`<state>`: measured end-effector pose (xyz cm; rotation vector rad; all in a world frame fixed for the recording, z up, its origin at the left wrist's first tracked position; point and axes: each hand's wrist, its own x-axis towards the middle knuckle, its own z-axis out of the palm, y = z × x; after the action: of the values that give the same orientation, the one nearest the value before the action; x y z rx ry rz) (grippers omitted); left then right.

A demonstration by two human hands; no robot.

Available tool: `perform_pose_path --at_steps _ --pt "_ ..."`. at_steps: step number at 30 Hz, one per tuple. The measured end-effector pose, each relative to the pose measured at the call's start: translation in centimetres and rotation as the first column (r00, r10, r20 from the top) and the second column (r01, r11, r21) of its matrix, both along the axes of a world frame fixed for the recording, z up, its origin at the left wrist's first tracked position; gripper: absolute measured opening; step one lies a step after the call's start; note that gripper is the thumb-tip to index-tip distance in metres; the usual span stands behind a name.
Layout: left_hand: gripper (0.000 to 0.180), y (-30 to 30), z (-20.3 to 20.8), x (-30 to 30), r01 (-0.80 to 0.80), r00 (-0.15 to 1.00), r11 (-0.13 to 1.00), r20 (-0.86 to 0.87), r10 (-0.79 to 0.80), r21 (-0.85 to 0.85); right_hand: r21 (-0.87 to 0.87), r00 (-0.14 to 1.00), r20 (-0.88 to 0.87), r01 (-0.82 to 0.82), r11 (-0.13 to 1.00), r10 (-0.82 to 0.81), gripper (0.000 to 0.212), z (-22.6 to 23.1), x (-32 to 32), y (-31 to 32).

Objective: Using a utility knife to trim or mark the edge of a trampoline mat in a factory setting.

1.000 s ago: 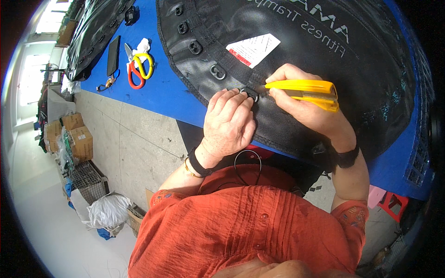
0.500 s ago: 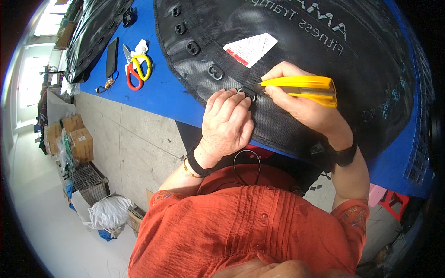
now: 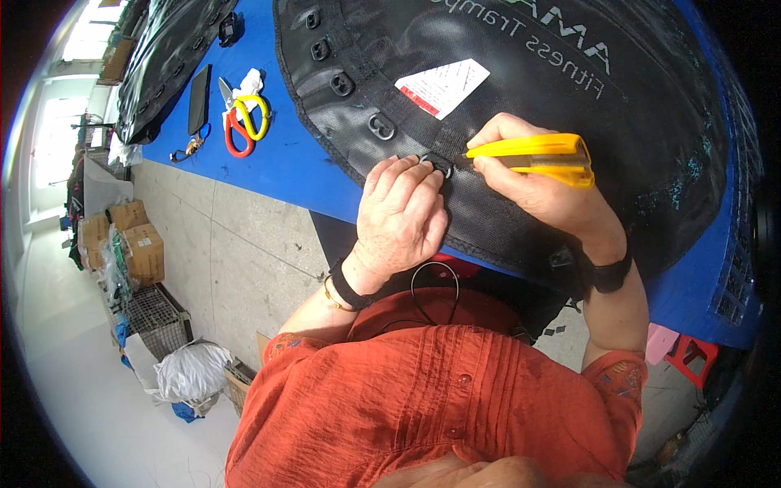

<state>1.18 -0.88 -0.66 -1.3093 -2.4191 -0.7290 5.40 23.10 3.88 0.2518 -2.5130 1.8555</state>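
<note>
Yellow knife at a black fitting on the round mat

We record a large black mat (image 3: pixel 643 134) lying on the blue counter (image 3: pixel 285 175); we take it as our landmark. Its face is a fine dark mesh with a slight sheen, its edge curved and bound, and looped black fittings (image 3: pixel 342 84) follow its near-left margin.

At the near edge of the mat, the left hand (image 3: pixel 407 207) lies with fingers bent together, fingertips on one black fitting (image 3: pixel 440 166); we cannot tell whether it pinches or only presses. Over the mat, the right hand (image 3: pixel 543 195) is closed round a yellow knife (image 3: pixel 541 145), blade just beside that fitting; contact unclear.

Writing: pale lettering (image 3: pixel 568 28) on the mat's far part, large capitals above a smaller line, appearing reversed. A white label (image 3: pixel 443 89) with a red band sits inward of the fittings; its print is too small for us.

Left of the mat we note scissors (image 3: pixel 266 120) with red and yellow plastic handles.
</note>
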Motion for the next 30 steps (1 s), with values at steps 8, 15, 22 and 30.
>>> perform_pose_path --at_steps 8,15,22,30 --pt "0.034 0.3 0.5 0.1 0.003 1.000 1.000 -0.011 -0.003 0.023 -0.097 0.998 -0.036 0.041 0.994 -0.045 0.008 -0.6 -0.5 -0.7" --pt "0.035 0.3 0.4 0.0 0.002 1.000 1.000 -0.014 -0.001 0.017 -0.100 0.992 -0.124 0.023 0.995 -0.036 0.010 -1.4 -0.8 -1.2" --pt "0.035 0.3 0.5 0.1 -0.005 1.000 1.000 -0.019 0.006 0.015 -0.075 0.994 -0.085 0.057 0.996 -0.064 0.011 -1.3 -0.9 -1.3" --pt "0.034 0.3 0.5 0.1 -0.005 1.000 1.000 -0.019 0.005 0.017 -0.067 0.990 -0.137 0.024 0.997 -0.033 0.010 -1.3 -0.9 -1.2"
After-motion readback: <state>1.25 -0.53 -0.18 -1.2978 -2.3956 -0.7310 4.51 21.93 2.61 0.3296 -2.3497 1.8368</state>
